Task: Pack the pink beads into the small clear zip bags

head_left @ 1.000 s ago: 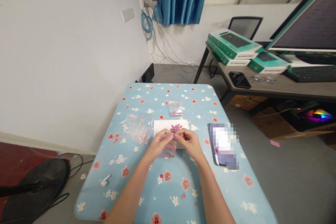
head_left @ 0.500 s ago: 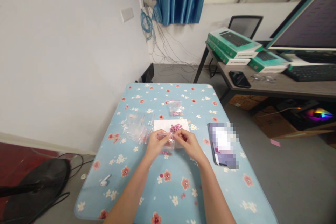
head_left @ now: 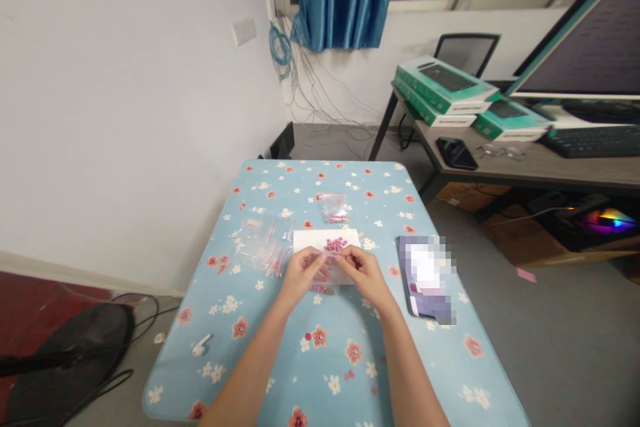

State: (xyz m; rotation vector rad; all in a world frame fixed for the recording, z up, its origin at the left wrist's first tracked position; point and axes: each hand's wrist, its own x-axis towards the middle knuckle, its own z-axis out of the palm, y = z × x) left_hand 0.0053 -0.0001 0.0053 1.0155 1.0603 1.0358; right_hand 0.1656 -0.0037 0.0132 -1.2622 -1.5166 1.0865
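My left hand point(head_left: 303, 272) and my right hand point(head_left: 361, 272) both pinch the top edge of a small clear zip bag point(head_left: 327, 273), stretched between them. Pink beads point(head_left: 319, 289) lie in the bottom of that bag. Just beyond my fingers, a loose pile of pink beads point(head_left: 336, 244) rests on a sheet of white paper point(head_left: 310, 239). Farther back sits another small zip bag point(head_left: 333, 207) with pink pieces in it. Left of my left hand, several flat clear zip bags point(head_left: 263, 243) overlap one another.
A phone point(head_left: 425, 278), partly blurred out, lies at the table's right. A white earbud point(head_left: 201, 345) is at the left front of the flowered table point(head_left: 295, 373). Keyboard boxes point(head_left: 445, 88), a dark phone point(head_left: 457, 153) and glasses point(head_left: 501, 151) rest on the desk at right.
My right hand's fingers have come onto the bag's top edge, and the bag is now stretched wider and flatter between both hands. The view has shifted slightly.
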